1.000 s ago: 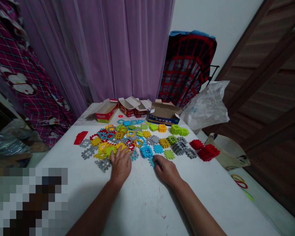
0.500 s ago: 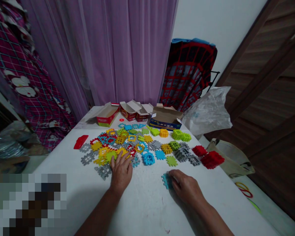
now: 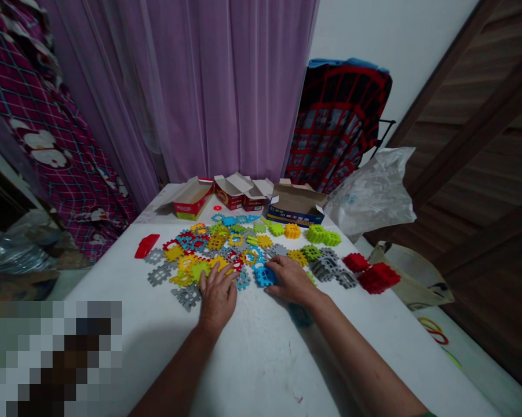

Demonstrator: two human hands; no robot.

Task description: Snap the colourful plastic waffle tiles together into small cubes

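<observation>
A spread of flat, toothed plastic building pieces (image 3: pixel 226 246) in yellow, blue, red, green and grey lies on the white table (image 3: pixel 252 359). My left hand (image 3: pixel 217 296) rests flat at the near edge of the pile, fingers apart, touching yellow and grey pieces. My right hand (image 3: pixel 290 279) reaches into the pile, its fingertips closed on a bright blue block (image 3: pixel 264 275). One light blue piece (image 3: pixel 299 314) lies alone on the table, partly hidden by my right forearm.
Several opened cardboard boxes (image 3: pixel 295 208) stand along the table's far edge. Red blocks (image 3: pixel 376 275) and grey blocks (image 3: pixel 328 269) sit at the right, a red piece (image 3: pixel 146 245) at the left. A plastic bag (image 3: pixel 373 191) hangs off the right side.
My right hand set the light blue piece down near me, then moved back up to the pile and closed on the blue block. My left hand stayed put.
</observation>
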